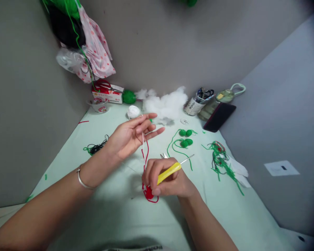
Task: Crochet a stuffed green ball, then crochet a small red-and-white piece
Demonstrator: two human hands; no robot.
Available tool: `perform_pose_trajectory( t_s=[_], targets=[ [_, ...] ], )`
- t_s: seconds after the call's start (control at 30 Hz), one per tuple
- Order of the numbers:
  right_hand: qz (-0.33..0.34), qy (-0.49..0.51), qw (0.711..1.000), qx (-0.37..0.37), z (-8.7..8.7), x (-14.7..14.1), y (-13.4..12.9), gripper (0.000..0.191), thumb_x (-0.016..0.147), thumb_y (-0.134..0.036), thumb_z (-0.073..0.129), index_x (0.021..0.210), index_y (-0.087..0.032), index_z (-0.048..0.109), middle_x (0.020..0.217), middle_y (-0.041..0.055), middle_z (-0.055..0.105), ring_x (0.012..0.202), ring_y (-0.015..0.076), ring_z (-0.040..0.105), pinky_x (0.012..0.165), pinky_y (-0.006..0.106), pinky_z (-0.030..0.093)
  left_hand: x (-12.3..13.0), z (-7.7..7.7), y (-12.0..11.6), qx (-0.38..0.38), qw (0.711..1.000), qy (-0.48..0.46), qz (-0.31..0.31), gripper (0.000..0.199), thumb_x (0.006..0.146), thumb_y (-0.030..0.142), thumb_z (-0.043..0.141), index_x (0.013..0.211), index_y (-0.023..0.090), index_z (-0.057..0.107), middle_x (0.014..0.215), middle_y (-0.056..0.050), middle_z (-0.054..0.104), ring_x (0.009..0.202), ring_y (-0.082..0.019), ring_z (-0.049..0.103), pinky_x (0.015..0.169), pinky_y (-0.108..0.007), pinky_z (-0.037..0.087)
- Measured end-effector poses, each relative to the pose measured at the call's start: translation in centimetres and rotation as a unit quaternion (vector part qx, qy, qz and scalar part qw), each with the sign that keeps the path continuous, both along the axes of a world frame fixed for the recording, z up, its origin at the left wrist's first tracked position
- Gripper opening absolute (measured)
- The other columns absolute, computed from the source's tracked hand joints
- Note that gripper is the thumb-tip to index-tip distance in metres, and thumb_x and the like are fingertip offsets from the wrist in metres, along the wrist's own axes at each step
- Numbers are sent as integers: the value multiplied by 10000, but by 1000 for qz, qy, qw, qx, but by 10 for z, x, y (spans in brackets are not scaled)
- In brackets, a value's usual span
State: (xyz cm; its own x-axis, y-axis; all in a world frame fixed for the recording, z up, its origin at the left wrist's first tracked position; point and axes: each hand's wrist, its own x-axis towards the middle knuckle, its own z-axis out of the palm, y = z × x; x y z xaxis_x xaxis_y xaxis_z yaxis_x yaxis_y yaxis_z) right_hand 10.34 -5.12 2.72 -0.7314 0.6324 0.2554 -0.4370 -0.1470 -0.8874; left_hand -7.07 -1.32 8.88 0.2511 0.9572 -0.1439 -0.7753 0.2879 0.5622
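My left hand (134, 134) is raised over the middle of the table, with white yarn (143, 138) running between its partly curled fingers and down to my right hand. Lower and nearer to me, my right hand (167, 177) grips a crochet hook (170, 172) by its yellow handle, the metal tip pointing up to the right. The same fingers pinch a small red crocheted piece (149, 192), partly hidden under them, with red yarn tails hanging and looping around it. Behind my right hand, small scissors (163, 156) show only in part. A white yarn ball (133, 111) lies beyond my left hand.
White stuffing (170, 104) is heaped at the back wall beside a green yarn ball (129, 97). Green crocheted balls (186, 143) with tails lie right of centre. Yarn scraps (219, 158), a leaning phone (219, 116), a pen cup (196, 106) and red-handled scissors (103, 84) surround the workspace.
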Motion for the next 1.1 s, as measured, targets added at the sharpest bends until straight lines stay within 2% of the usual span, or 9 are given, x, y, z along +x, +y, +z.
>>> perform_pose_trajectory(
  t_s=[0.2,0.27,0.37,0.5,0.63,0.73,0.87,1.0,1.1],
  targets=[
    [-12,-15,998,-57,-17,7,-11,161,728,-217,873,804,-187,734,771,25,657,660,137,593,598,286,438,-49,-28,52,32,983,69,164,279,973,34,450,882,141,691,466,86,353,581,-101,588,1015,-312,557],
    [-44,-12,996,-77,-18,9,-11,161,724,-245,870,782,-191,730,743,15,639,638,128,558,602,284,420,-57,-41,52,39,975,150,160,221,967,103,502,890,145,704,537,48,501,669,-116,628,978,-309,553],
    [-111,6,987,-112,-16,8,-7,165,722,-249,858,749,-194,704,698,-7,606,613,115,512,631,277,412,-54,-60,21,44,962,259,80,151,857,248,731,969,146,736,880,-72,726,867,-197,673,910,-354,542],
    [-161,33,970,-181,-14,5,0,194,724,-249,834,724,-196,647,658,-34,534,541,85,395,559,231,361,-50,-85,-36,166,806,565,-59,624,703,322,873,1279,274,638,1256,-90,671,1224,-305,575,1101,-475,418],
    [-163,54,956,-238,-14,8,4,160,728,-224,793,714,-193,637,621,-57,437,502,71,216,449,189,221,-72,-104,-55,234,695,674,-86,554,851,246,683,1394,272,577,1074,-56,706,1171,-295,595,1213,-553,252],
    [-185,37,954,-232,-12,17,4,139,703,-203,779,691,-187,642,592,-53,411,515,80,237,453,188,229,-110,-106,-47,203,670,714,-11,522,827,203,658,1346,250,635,1127,-72,703,1135,-314,596,1147,-514,337],
    [-222,36,949,-220,-4,37,3,111,697,-177,761,682,-179,651,581,-56,402,498,68,207,434,171,238,-172,-106,-33,162,662,723,118,274,768,190,679,1018,273,752,985,-7,726,1145,-324,573,1111,-453,333],
    [-261,61,938,-221,2,55,4,108,708,-152,739,698,-179,635,613,-64,406,495,54,131,402,140,233,-211,-104,-28,121,641,748,125,68,761,288,698,815,248,707,690,-24,649,1093,-366,618,963,-470,420],
    [-262,73,938,-215,0,60,6,124,728,-150,729,729,-183,609,641,-73,389,496,47,97,378,111,202,-198,-95,-31,113,610,778,101,245,649,295,801,872,229,724,876,-78,713,1162,-430,585,1063,-576,349]
  ],
)
